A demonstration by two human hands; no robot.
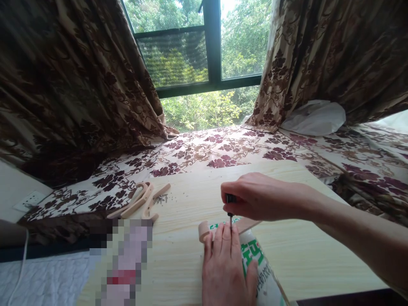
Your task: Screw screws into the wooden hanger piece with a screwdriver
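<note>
My right hand [251, 195] is closed around the dark handle of a screwdriver [230, 199], whose metal shaft points down. A curved light-wood piece [204, 230] lies under the screwdriver, its rounded end to the left and its straight part reaching right. My left hand [225, 265] lies with outstretched fingers over this piece, fingertips beside the screwdriver's lower end. The tip and anything under it are hidden by the fingers. Beneath the wood and my left hand is a white plastic packet [266, 280] with green and black print.
Several curved wooden pieces [149, 199] lie at the left of the pale wood-grain board [181, 250], beside a scatter of small screws [162, 198]. A pixelated area covers the lower left. Flowered cloth [204, 153], curtains [108, 76] and a window [213, 55] stand behind; a white bag [315, 118] lies back right.
</note>
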